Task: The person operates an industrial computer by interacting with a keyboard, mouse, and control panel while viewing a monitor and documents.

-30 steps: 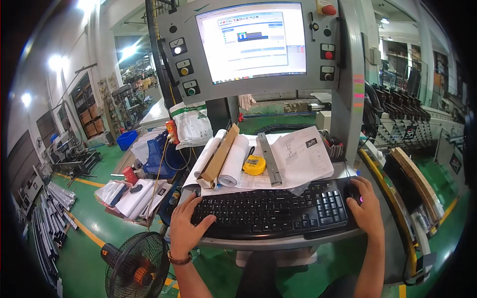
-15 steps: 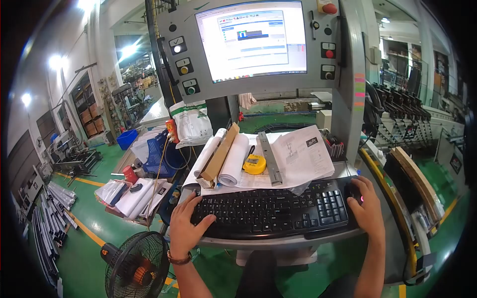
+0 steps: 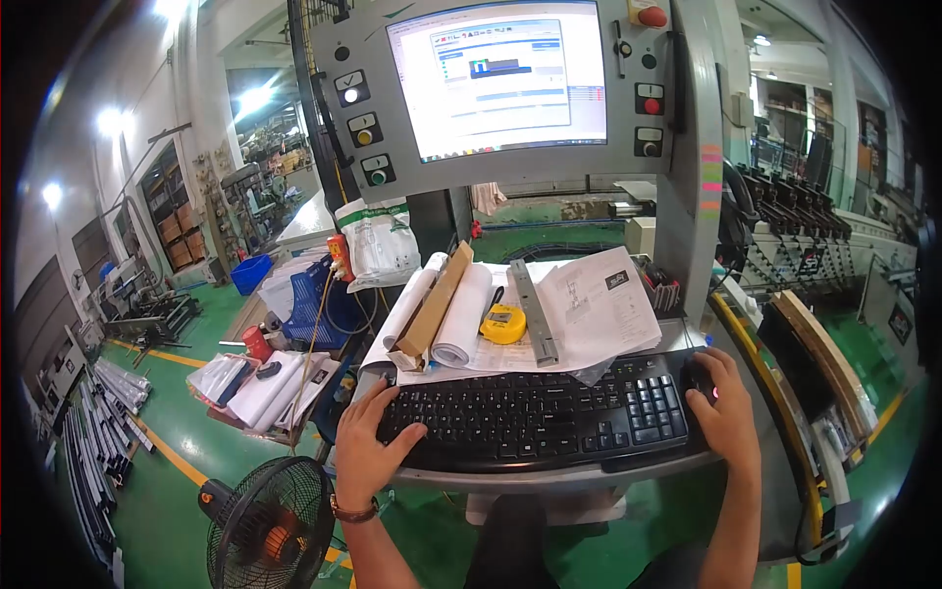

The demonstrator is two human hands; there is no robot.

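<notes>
My left hand (image 3: 371,447) rests at the left end of a black keyboard (image 3: 535,420), thumb and fingers apart, holding nothing. My right hand (image 3: 724,407) is curled over a dark computer mouse (image 3: 699,375) at the keyboard's right end; a small pink-red glow shows by its fingers, and the hand hides most of the mouse. Behind the keys lie rolled papers (image 3: 461,319), a long brown cardboard piece (image 3: 435,306), a yellow tape measure (image 3: 502,324), a grey metal strip (image 3: 533,312) and printed drawing sheets (image 3: 603,304). Above them, a lit screen (image 3: 498,83) displays a software window.
Push buttons flank the screen on a grey panel (image 3: 368,182), with a red emergency knob (image 3: 652,17) at top right. A black fan (image 3: 270,525) stands low left, near a cluttered side table (image 3: 221,412). Metal profiles (image 3: 83,471) lie on the green floor. A yellow-edged rail (image 3: 775,393) runs along the right.
</notes>
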